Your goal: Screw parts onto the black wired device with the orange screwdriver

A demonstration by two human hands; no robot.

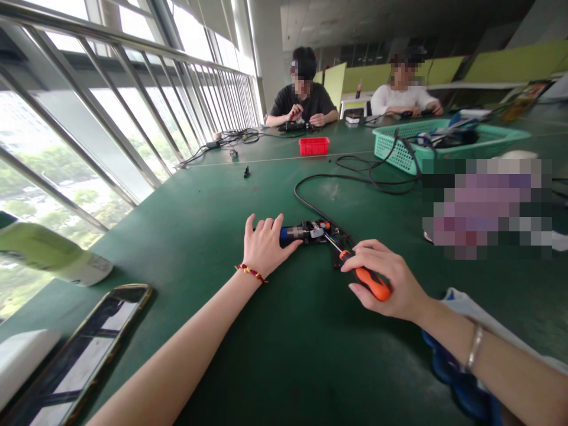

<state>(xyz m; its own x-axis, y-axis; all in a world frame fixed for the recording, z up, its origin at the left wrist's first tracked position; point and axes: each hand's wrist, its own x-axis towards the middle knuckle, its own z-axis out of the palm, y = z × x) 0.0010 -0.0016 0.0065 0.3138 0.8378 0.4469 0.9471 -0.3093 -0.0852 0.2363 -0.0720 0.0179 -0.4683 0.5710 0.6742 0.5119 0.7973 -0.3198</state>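
Observation:
On the green table lies a black corded device point(313, 231) with a blue cylindrical end and exposed inner parts and wires; it looks like an opened power tool. My left hand point(265, 244) is closed around its left end, thumb along the near side. In my right hand point(388, 272) is a screwdriver point(364, 277) with an orange and black handle, gripped between thumb and fingers. Its metal shaft slants up and left, and the tip reaches the exposed parts of the device. Whether the tip sits in a screw is too small to tell.
A black cable point(306, 183) curves toward a green basket point(399, 155) holding tools. A red tray point(314, 146) and a small black part point(247, 172) lie farther off. A phone point(102, 349) and a bottle point(53, 254) are at left. Two people sit across the table.

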